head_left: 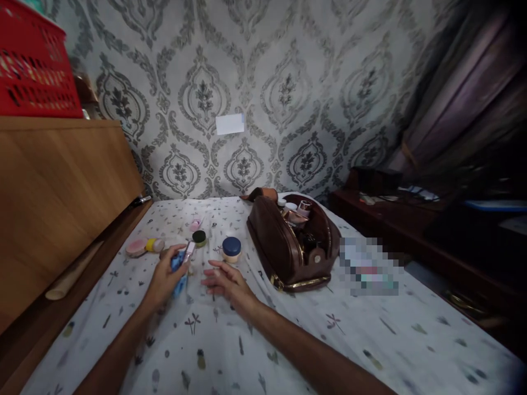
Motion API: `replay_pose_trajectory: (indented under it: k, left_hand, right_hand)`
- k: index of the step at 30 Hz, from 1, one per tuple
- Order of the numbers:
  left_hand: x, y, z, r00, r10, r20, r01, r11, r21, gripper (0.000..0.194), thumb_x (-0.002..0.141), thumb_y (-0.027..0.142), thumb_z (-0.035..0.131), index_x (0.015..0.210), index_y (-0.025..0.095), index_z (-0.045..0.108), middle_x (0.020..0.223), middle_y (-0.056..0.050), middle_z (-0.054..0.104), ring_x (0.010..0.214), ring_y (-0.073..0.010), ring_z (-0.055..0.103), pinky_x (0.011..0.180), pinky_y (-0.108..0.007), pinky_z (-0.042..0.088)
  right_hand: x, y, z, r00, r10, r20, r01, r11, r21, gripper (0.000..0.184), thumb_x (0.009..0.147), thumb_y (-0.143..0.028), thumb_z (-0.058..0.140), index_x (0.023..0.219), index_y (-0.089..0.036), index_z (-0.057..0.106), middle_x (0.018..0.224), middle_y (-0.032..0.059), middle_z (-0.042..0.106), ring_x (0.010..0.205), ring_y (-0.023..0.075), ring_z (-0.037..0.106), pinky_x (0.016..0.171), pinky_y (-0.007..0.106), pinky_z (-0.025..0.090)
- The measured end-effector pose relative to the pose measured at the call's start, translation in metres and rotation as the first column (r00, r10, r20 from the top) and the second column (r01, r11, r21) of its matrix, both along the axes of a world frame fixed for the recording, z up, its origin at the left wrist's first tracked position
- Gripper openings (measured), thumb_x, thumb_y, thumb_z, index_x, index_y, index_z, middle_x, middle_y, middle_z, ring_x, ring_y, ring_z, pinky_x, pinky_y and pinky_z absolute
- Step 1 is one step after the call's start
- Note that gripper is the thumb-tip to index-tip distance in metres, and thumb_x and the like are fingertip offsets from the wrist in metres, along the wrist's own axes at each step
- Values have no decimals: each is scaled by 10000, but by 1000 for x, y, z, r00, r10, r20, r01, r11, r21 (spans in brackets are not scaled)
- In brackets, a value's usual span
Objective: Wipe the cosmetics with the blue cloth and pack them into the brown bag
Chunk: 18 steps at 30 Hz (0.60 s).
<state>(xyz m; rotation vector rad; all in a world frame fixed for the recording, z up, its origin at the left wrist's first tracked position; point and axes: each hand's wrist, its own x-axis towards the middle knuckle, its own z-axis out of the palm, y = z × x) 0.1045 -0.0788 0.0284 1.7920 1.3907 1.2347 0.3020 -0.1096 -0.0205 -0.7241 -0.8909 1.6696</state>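
My left hand (164,280) is closed around a small blue tube or bottle (179,274) with a pale cap, held just above the patterned white bedsheet (288,340). Close beside it, my right hand (224,282) hovers over the sheet with fingers stretched out and nothing in them. Just beyond the hands stand a jar with a dark blue lid (231,248) and a small jar with a black lid (200,237). An open brown leather toiletry bag (284,247), with several small containers inside, lies to the right of the jars.
A pink compact (136,247), a yellow-capped item (153,244) and a pink item (195,224) lie on the sheet at left. A wooden headboard (57,186) with a red crate (35,60) on top stands left. Dark furniture (411,219) and a curtain (465,93) are right.
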Motion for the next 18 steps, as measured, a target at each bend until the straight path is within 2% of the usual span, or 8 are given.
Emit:
replay_pose_trajectory:
  k: [4,8,11,13,15,18]
  left_hand:
    - [39,-19,4,985,-145,-96,149,988,44,323,853,335,585,1156,224,608,1099,-53,680,991,-219,641,850,-326,512]
    - [53,-25,6,953,-239,-184,264,956,125,257,889,376,581,1071,212,657,1062,-71,687,1005,-232,640,896,-349,497]
    - [51,-22,7,977,-185,-104,194,976,94,312,929,442,519,1047,198,676,938,-57,690,890,-214,656,798,-319,521]
    - [45,-17,6,992,-124,17,125,992,-25,406,933,523,482,1068,185,662,750,-16,639,686,-183,629,606,-273,511]
    - [37,-12,4,989,-68,132,87,987,-139,485,918,596,471,1103,179,635,625,29,552,534,-153,551,459,-233,442]
    - [27,-9,2,976,26,218,5,990,-139,480,902,619,494,1083,193,618,597,53,483,495,-128,484,413,-200,392]
  right_hand:
    - [1,0,2,989,50,-136,-56,998,-42,642,637,-513,875,1153,-218,633,980,49,732,804,179,712,744,340,555]
    - [4,3,4,979,42,-199,-56,996,-69,530,626,-480,892,1008,-202,652,815,-16,713,662,118,672,648,261,545]
    - [8,6,4,977,20,-214,-41,995,-94,495,645,-458,890,972,-180,643,777,-3,717,646,115,678,607,226,521]
    - [10,9,5,979,29,-204,-52,993,-109,481,669,-467,874,960,-172,630,771,12,725,636,123,689,570,211,496]
    - [13,10,5,982,54,-181,-77,990,-120,489,671,-480,870,957,-171,621,762,17,729,620,122,692,544,195,473]
    - [14,9,5,983,131,-129,-144,986,-90,495,683,-487,860,977,-164,627,747,25,732,589,116,680,536,192,460]
